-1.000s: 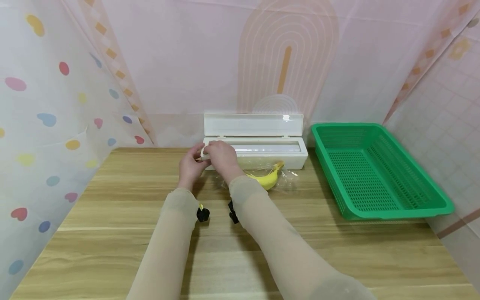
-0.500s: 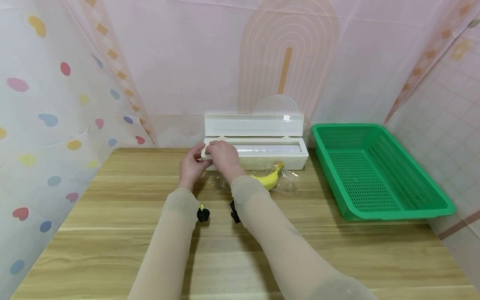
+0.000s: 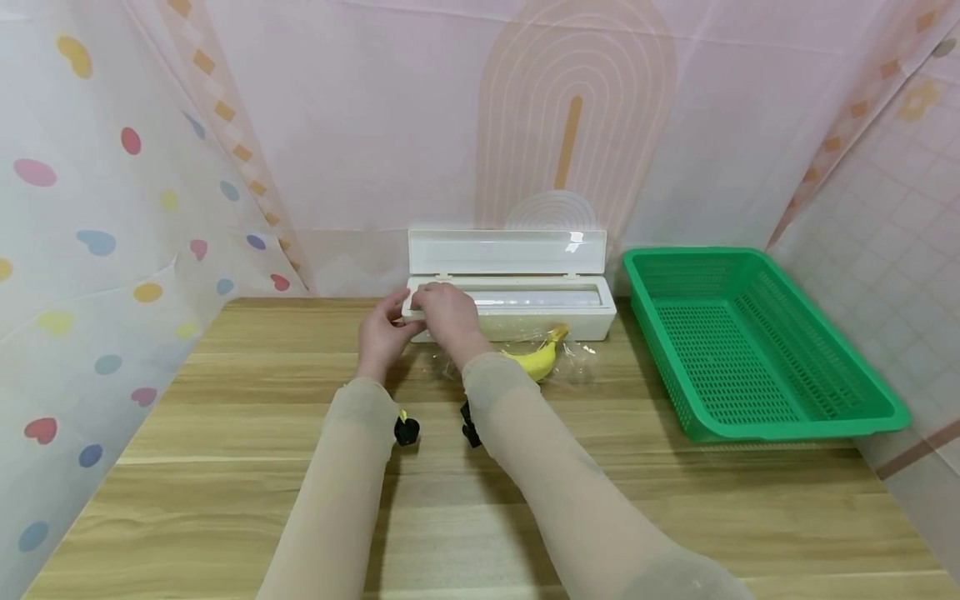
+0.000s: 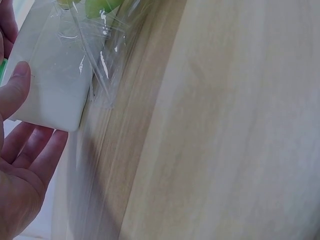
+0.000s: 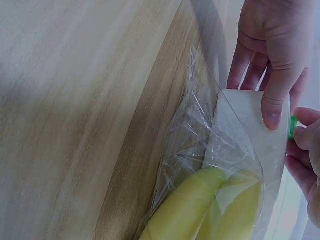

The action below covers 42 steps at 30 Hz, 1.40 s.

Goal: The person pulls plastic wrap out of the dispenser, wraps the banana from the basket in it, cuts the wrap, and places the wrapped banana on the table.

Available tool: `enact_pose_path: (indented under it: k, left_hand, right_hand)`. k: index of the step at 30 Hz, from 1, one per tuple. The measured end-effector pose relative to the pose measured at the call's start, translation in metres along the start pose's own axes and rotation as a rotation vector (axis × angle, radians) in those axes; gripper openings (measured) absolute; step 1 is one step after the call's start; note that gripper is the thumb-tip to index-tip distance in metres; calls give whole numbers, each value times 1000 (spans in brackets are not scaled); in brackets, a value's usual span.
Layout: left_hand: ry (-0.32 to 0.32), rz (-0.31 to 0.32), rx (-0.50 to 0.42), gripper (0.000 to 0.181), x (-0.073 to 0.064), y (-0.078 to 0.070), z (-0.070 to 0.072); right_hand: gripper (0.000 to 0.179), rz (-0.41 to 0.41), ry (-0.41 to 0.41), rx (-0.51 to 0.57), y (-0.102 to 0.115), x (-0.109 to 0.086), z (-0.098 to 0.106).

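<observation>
A white cling film dispenser stands at the back of the table with its lid raised and a roll of film inside. My left hand grips its left end, thumb on the front wall and fingers round the end. With thumb and fingertips, my right hand pinches a small green piece at the dispenser's top edge, near that same end. Bananas lie under clear film against the dispenser's front. My right hand and forearm partly hide them in the head view.
At the right stands a green perforated plastic basket on the wooden table. Patterned cloth hangs behind the table and along both sides. Black wrist mounts show beneath the wrists.
</observation>
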<state>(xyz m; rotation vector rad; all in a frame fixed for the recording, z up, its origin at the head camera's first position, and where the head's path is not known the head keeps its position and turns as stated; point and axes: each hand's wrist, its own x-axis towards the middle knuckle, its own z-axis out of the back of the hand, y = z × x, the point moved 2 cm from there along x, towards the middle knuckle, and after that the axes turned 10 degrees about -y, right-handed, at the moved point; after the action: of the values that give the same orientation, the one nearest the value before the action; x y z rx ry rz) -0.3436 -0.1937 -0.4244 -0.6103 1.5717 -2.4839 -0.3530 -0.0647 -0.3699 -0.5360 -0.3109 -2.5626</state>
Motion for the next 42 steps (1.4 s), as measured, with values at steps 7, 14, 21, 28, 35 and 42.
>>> enact_pose_path:
  k: [7, 14, 21, 28, 35, 42]
  left_hand:
    - [1, -5, -2, 64, -2, -1, -2]
    - [3, 0, -8, 63, -2, -1, -4]
    - [12, 1, -16, 64, -4, -3, -4]
    - [-5, -5, -5, 65, 1, 3, -1]
    - [7, 17, 2, 66, 2, 4, 2]
    - [15, 21, 1, 67, 2, 3, 0]
  right_hand:
    - [22, -2, -6, -3, -2, -2, 0]
    - [24, -16, -2, 5, -5, -2, -2]
    - [23, -29, 20, 11, -10, -3, -1]
    - [25, -52, 47, 37, -21, -3, 4]
    - [33, -66, 62, 92, -31, -7, 6]
    - [33, -85, 58, 140, -41, -12, 8]
